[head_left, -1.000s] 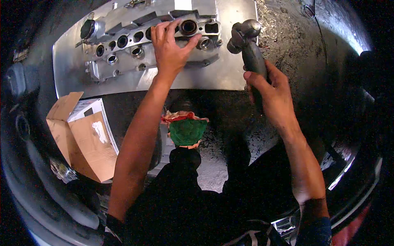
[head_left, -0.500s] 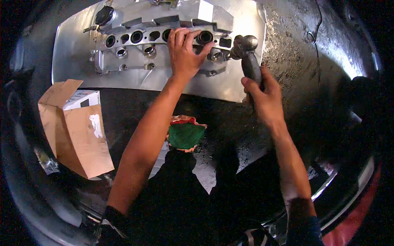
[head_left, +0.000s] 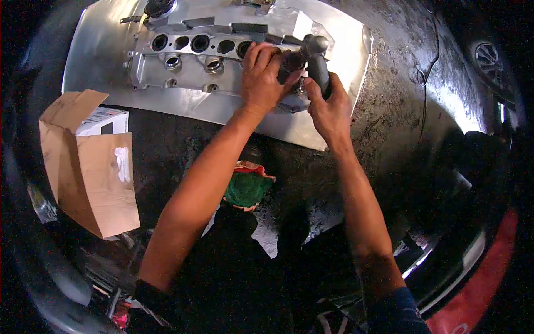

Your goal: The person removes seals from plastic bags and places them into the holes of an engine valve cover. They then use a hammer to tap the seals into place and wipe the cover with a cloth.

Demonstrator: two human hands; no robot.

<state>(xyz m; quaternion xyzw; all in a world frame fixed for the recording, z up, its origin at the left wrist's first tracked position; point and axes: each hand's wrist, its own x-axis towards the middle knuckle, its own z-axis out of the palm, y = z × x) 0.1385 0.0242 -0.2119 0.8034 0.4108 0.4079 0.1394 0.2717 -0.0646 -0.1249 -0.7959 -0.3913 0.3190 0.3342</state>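
Observation:
A silver metal engine valve cover lies on a metal sheet. Round openings with black rings line its raised strip. My left hand rests on the cover's right part, thumb and fingers curled about a dark ring, which is largely hidden by the fingers and the hammer. In my right hand is a ball-peen hammer, gripped close below its head. The hammer head overlaps the ring and the cover's right end in this view.
The bent metal sheet sits on a dark, grimy floor. Left of my arm stands an open cardboard box with a white box inside. Green and red cloth shows between my arms. A cable runs along the right.
My right hand has brought the hammer left, over the spot by my left fingers. My left hand stays around the ring. The whole view has shifted slightly.

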